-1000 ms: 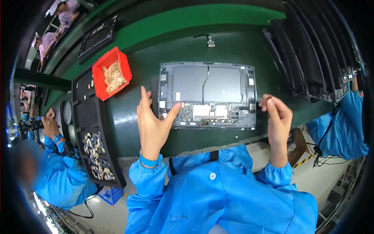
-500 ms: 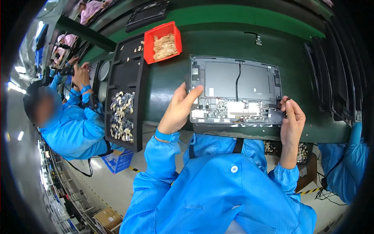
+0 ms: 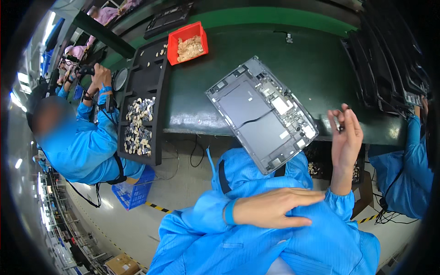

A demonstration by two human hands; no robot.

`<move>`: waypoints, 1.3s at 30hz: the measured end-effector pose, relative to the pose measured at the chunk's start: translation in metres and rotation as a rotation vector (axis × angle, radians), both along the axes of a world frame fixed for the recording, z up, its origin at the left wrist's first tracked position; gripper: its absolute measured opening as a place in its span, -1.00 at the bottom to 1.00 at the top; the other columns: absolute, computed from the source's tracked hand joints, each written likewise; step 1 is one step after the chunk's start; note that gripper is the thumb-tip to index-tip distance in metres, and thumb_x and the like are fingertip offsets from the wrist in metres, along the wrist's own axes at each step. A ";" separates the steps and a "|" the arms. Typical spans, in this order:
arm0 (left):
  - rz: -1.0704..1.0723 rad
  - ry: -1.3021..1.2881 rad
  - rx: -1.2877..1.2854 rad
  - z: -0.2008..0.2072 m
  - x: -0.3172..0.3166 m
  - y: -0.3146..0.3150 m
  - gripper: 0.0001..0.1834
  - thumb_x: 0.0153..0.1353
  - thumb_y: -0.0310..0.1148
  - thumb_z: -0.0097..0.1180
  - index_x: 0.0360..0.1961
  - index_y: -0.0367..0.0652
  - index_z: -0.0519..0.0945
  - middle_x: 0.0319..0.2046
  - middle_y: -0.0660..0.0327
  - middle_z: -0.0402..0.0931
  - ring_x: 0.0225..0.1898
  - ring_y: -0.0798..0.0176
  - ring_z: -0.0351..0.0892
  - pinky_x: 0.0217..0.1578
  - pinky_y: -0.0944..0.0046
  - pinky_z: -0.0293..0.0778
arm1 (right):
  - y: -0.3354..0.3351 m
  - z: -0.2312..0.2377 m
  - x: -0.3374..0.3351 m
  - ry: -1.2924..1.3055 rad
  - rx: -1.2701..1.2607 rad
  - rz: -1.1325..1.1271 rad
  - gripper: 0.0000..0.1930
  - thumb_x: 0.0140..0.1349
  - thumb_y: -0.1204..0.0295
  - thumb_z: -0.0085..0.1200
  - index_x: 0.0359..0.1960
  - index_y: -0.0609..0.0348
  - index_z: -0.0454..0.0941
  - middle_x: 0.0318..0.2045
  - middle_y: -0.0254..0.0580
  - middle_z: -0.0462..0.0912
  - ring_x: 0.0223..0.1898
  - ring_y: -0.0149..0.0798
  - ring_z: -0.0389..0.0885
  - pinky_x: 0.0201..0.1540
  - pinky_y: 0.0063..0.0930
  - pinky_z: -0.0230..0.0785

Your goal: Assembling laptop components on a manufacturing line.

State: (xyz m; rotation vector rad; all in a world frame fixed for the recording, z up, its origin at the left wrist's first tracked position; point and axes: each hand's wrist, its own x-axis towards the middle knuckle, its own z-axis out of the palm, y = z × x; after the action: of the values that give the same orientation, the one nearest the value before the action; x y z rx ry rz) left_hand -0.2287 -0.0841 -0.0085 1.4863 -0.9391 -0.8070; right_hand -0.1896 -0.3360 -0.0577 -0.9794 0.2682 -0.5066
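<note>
An opened flat grey device, like a tablet or laptop body with its circuit board and battery panels bare, lies slanted on the green bench. Its near corner sticks out past the bench's front edge, above my lap. My left hand is off the device, in front of my chest, fingers stretched out and holding nothing. To the right of the device, my right hand is raised, its fingers curled around a small dark piece. What that piece is, I cannot make out.
A red bin of thin tan pieces stands beside a black tray holding many small parts. Black panels stand in a row at the right. A small cable part lies at the back. Co-workers in blue sit on both sides.
The device has turned on the bench, its board side now toward the right and one corner over the front edge. My left hand has let go and come down to my chest.
</note>
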 end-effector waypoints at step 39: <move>0.122 -1.123 0.207 -0.010 0.252 -0.051 -0.56 0.06 -0.57 0.23 -0.03 0.08 0.76 -0.11 0.32 0.58 -0.16 0.20 0.57 -0.17 0.19 0.49 | 0.008 0.047 0.104 0.488 -0.650 0.119 -0.87 0.32 0.55 0.30 -0.21 0.42 0.72 -0.47 -0.19 0.76 -0.45 -0.50 0.68 -0.37 -0.64 0.46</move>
State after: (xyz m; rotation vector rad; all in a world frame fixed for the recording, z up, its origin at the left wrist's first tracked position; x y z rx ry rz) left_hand 0.0229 -0.1346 -0.0184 2.1885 -1.5657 0.1136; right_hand -0.0860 -0.3276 -0.0109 -1.7451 0.4929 -0.2336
